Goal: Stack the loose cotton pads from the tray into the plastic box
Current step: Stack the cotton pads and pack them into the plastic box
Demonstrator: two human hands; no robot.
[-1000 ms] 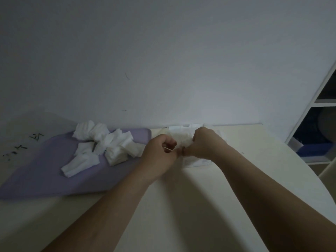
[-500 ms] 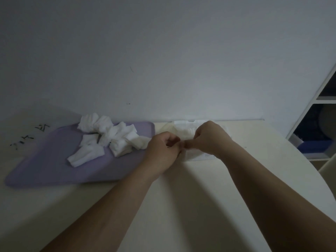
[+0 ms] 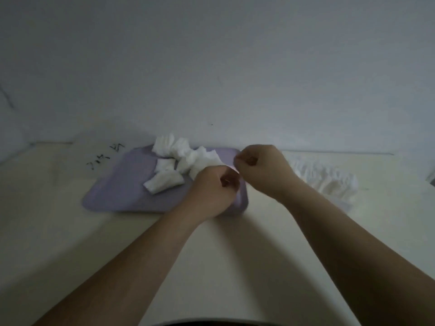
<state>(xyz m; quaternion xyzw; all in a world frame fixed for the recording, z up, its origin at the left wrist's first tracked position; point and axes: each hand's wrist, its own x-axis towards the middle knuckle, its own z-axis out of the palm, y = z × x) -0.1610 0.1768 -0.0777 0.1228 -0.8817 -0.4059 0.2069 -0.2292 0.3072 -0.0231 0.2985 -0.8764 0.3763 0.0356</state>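
Cotton pads (image 3: pixel 186 161): a loose white heap is seen just beyond the left hand's fingers and to their left, some pads lying over one another, one lying apart on the near side.
Tray (image 3: pixel 122 189): lilac and flat, with the heap carried on its far half; its near right corner is covered by the left fingers.
Left hand (image 3: pixel 215 191): held over that corner, and the fingers (image 3: pixel 227 182) are curled in against the palm with the thumb closed on them; no pad is made out in the grip.
Right hand (image 3: pixel 261 165): raised just beyond and right of the left fingers, almost touching them; its fingers (image 3: pixel 247 161) are curled into a fist too, and whether anything is pinched cannot be told.
Plastic box (image 3: pixel 329 180): blurred, set well to the right of the right fingers, with white pads seen inside it.
Table (image 3: pixel 235 255): pale cream, with tray and box borne on it and both forearms stretched across it.
Black marks (image 3: pixel 104 157): scrawled on the table, far left of the fingers, just beside the tray's far left edge.
Wall (image 3: pixel 211 67): plain and pale, met right behind the tray.
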